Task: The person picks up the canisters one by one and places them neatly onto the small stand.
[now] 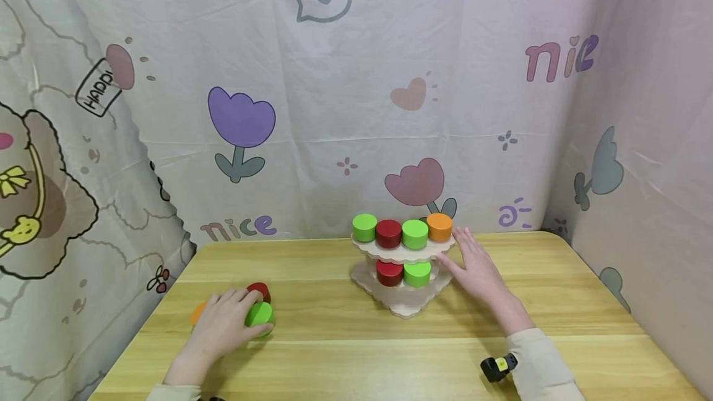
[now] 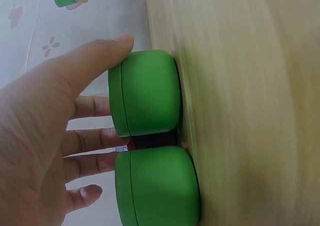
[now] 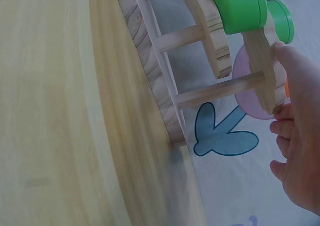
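Green block (image 1: 260,310) stands upright on the table (image 1: 334,357), in the grip of my left hand (image 1: 220,325), thumb (image 2: 100,55) on one side and fingers (image 2: 92,138) across. From there, the wooden stand (image 1: 405,308) lies well apart to the right; my right hand (image 1: 481,274) is nearer it, pinching the corner of its upper shelf (image 1: 403,255). I judge that any move hinges on that sideways gap.

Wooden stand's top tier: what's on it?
On the top tier stand a green block, a red block, a second green block and an orange block, left to right in the head view. What is directly beneath them is covered.
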### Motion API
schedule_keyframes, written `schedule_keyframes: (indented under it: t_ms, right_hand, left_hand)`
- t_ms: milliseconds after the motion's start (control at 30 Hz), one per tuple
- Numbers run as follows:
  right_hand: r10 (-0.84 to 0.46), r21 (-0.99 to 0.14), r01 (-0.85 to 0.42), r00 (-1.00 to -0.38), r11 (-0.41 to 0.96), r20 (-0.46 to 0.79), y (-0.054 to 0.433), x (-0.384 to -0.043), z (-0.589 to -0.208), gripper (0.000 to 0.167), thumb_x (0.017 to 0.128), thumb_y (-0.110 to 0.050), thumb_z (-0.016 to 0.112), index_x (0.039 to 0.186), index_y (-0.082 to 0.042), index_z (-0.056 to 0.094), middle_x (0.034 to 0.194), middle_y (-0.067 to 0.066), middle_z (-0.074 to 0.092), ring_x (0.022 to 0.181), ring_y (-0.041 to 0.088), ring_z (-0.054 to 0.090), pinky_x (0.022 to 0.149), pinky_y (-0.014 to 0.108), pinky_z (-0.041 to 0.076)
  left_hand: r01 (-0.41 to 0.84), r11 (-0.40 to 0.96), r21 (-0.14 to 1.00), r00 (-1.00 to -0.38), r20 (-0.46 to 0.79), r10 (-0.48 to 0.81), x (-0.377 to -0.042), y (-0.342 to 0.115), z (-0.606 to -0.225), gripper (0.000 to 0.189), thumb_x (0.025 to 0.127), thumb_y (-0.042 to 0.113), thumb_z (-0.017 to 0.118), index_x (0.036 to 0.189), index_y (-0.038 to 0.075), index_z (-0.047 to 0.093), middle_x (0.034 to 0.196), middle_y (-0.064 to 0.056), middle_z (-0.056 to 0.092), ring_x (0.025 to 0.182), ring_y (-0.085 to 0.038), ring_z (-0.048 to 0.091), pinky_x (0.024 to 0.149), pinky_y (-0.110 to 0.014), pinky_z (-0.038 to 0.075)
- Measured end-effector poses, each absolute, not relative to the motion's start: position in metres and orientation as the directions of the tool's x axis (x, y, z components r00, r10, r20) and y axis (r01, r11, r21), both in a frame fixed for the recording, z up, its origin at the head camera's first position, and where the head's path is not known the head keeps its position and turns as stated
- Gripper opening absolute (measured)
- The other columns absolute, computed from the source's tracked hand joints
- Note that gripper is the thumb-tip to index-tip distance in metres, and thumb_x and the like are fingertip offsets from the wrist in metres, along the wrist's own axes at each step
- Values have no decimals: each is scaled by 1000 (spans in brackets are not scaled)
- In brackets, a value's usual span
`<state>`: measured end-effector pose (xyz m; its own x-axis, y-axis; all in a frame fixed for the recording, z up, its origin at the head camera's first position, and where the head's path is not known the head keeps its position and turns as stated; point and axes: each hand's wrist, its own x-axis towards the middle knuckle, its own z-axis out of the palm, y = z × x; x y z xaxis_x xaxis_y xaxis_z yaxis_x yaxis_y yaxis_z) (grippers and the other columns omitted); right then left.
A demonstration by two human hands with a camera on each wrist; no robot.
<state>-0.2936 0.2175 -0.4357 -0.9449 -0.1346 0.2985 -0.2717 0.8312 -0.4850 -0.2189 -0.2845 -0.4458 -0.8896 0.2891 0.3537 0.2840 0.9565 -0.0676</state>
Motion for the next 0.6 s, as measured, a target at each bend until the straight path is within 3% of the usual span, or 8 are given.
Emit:
schedule_keyframes:
  t_ms: [333,600]
  right_hand:
    - [-138,-474,-279,-940,835,310,219,-295,-437,88,94,-63,45,155,-5,18,162,17,17,151,38,10,119,58,11]
    - [-148,-457,-276,-944,846,296,220,-294,-435,89,94,-65,42,156,-7,15,163,15,15,151,37,9,119,57,10]
  left_hand:
    - [301,951,-69,-881,362,305,-218,-279,-444,53,68,61,77,103,24,62,101,2,64,95,-19,56,73,-34,35]
    - [334,939,-86,-853,396,340,-215,-268,-440,54,69,57,78,107,21,64,108,0,65,103,-22,58,77,-36,39]
